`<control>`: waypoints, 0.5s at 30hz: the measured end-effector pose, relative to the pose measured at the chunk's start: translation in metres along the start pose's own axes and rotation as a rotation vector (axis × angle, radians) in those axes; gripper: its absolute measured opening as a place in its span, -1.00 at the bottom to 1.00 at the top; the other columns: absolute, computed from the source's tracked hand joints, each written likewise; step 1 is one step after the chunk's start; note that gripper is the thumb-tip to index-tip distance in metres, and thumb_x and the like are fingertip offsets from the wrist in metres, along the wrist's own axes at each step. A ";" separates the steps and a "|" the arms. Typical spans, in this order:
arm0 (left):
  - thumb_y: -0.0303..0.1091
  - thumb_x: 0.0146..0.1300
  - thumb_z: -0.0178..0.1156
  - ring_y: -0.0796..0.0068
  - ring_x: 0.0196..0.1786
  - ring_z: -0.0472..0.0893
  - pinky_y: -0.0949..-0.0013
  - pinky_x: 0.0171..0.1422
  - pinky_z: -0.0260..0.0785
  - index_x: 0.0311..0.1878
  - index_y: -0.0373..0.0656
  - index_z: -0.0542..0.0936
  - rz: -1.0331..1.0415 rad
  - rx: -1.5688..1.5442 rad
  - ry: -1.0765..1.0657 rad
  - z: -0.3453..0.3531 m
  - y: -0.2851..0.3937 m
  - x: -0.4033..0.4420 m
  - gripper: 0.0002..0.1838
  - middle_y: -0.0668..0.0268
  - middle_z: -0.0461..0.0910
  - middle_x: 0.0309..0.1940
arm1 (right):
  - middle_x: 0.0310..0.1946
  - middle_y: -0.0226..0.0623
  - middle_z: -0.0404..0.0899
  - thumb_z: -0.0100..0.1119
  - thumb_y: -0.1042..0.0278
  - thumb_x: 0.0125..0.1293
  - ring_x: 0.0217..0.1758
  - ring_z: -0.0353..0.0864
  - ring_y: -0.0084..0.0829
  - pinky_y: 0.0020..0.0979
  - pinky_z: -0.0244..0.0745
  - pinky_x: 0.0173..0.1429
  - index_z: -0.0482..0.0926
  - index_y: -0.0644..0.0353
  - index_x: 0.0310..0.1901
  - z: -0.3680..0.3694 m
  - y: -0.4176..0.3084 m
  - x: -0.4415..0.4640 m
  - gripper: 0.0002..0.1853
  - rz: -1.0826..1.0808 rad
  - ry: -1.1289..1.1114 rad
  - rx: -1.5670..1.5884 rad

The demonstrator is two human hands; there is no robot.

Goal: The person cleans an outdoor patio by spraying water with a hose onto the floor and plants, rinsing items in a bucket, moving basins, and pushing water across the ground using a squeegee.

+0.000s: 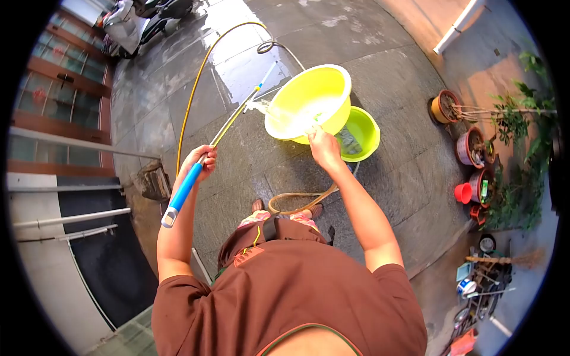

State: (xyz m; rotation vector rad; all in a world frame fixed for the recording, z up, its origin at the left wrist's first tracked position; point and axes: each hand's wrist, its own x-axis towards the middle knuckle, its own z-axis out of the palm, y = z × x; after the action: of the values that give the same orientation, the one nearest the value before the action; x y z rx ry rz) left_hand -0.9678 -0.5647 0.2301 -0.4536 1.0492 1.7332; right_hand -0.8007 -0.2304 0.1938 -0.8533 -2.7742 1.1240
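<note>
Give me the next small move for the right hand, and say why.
Probably tip the large yellow-green basin slightly further to the left: the right hand grips its near rim, it is already tilted, and water seems to be spilling over its left edge. The left hand is occupied, holding a blue-handled pole.

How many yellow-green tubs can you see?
2. One tub is tilted in the right hand; the other tub is on the ground, partly hidden by the first. No others show.
</note>
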 end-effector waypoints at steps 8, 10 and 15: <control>-0.29 0.18 0.03 0.67 -0.71 0.35 0.56 -0.66 0.24 -0.53 -0.04 0.32 -0.026 0.047 0.154 -0.134 0.006 -0.049 -0.81 0.50 0.34 -0.70 | -0.72 -0.34 0.28 -0.31 0.04 0.38 -0.83 0.18 -0.53 -0.39 0.19 -0.76 0.35 0.10 -0.14 0.084 -0.035 0.046 -0.67 0.534 -0.144 0.965; -0.27 0.17 0.04 0.65 -0.72 0.35 0.54 -0.67 0.22 -0.56 -0.03 0.31 -0.041 0.075 0.188 -0.170 0.006 -0.070 -0.78 0.48 0.34 -0.71 | -0.74 -0.33 0.25 -0.31 0.04 0.38 -0.83 0.16 -0.50 -0.37 0.21 -0.73 0.30 0.11 -0.08 0.114 -0.060 0.052 -0.67 0.612 -0.195 1.108; -0.29 0.16 0.06 0.60 -0.73 0.37 0.46 -0.68 0.23 -0.48 -0.07 0.35 0.016 0.050 0.334 -0.258 -0.003 -0.128 -0.84 0.43 0.36 -0.69 | -0.70 -0.31 0.22 -0.33 -0.09 0.39 -0.77 0.16 -0.45 -0.30 0.27 -0.61 0.20 0.07 -0.01 0.209 -0.133 0.056 -0.60 0.763 -0.324 1.317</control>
State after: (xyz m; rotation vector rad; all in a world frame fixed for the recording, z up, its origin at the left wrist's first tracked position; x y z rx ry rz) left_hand -0.9564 -0.8478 0.1776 -0.7212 1.3316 1.6757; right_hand -0.9582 -0.4138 0.1167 -1.4606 -1.0880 2.7572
